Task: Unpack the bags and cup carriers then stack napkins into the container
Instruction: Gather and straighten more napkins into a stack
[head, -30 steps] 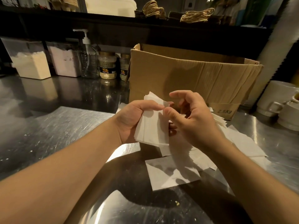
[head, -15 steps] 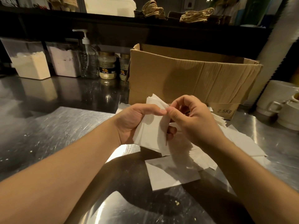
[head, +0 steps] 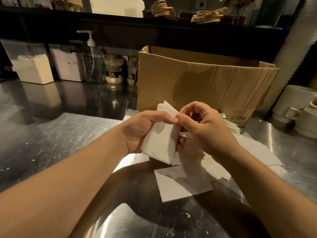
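Observation:
My left hand [head: 142, 129] grips a small stack of white napkins [head: 161, 145], held upright above the steel counter. My right hand [head: 205, 127] pinches the stack's top right edge, thumb tip meeting my left thumb. Beneath both hands several loose white napkins [head: 181, 182] lie scattered on the counter, spreading to the right. An open brown cardboard box [head: 202, 83] stands just behind the hands; its inside is hidden.
The steel counter [head: 60, 138] stretches left and forward. At the back left stand two powder tubs [head: 34, 69], a pump bottle [head: 93, 64] and two jars [head: 113, 69]. White mugs [head: 298, 114] sit at the right edge. A dark shelf [head: 154, 19] above carries coiled twine handles.
The napkin stack has sunk slightly and tilted left. My right hand slid its pinch up to the stack's top edge, next to my left thumb.

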Demonstrator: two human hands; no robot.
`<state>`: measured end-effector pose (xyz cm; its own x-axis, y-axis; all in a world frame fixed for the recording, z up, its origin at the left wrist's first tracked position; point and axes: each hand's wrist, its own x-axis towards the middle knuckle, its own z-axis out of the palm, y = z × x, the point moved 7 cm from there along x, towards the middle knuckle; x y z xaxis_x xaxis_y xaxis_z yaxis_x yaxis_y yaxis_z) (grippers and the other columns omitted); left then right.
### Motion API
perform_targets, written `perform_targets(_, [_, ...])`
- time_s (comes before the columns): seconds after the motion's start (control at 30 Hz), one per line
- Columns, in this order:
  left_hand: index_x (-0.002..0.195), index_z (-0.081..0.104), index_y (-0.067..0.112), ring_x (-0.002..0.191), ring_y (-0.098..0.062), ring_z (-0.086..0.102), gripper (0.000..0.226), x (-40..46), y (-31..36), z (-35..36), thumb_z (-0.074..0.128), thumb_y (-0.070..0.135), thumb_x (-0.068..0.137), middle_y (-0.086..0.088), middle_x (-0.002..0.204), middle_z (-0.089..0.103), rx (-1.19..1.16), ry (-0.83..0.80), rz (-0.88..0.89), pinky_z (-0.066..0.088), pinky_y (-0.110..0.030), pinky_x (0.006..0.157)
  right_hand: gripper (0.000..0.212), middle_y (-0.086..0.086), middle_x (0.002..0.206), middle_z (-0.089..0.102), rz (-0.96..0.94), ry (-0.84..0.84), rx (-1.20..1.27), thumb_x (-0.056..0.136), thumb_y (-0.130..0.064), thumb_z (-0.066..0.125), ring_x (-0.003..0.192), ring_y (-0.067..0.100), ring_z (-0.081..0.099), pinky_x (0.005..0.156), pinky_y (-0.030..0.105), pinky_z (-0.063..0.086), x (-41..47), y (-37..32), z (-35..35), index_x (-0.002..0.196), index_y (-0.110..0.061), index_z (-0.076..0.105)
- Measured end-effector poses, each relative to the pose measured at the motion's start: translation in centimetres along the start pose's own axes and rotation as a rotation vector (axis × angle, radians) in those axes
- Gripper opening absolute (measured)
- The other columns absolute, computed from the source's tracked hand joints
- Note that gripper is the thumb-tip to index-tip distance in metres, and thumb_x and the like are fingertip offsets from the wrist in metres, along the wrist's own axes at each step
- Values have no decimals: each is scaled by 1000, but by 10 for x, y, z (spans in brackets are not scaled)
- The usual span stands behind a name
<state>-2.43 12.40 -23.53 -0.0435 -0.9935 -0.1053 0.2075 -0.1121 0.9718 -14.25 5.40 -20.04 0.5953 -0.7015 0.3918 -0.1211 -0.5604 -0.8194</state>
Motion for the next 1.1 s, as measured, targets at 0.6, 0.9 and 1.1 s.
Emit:
perform_targets(0.6, [106,61,23,66,-17,70,35,7,0,6,59,27,71,-3,74,70,-184,57,65,57,-31,58,133,-38,151,12,-199,-387,-338,54,-65,84,138,-3,13,120,55,32,-21,-23,29,150,-61,-8])
perform_targets(0.9, [110,62,27,84,-22,65,39,8,-2,5,60,26,71,-3,80,72,-214,62,62,57,-34,65,127,-34,153,13,-194,-356,-416,69,-53,87,148,10,16,123,53,27,-19,-21,31,147,-63,-12])
perform_targets(1.1, [111,59,24,83,-22,64,47,7,-2,3,66,21,64,-4,79,70,-180,86,49,57,-35,66,120,-32,152,14,-259,-364,-405,68,-65,82,146,9,19,121,49,29,-19,-18,32,151,-60,-5])
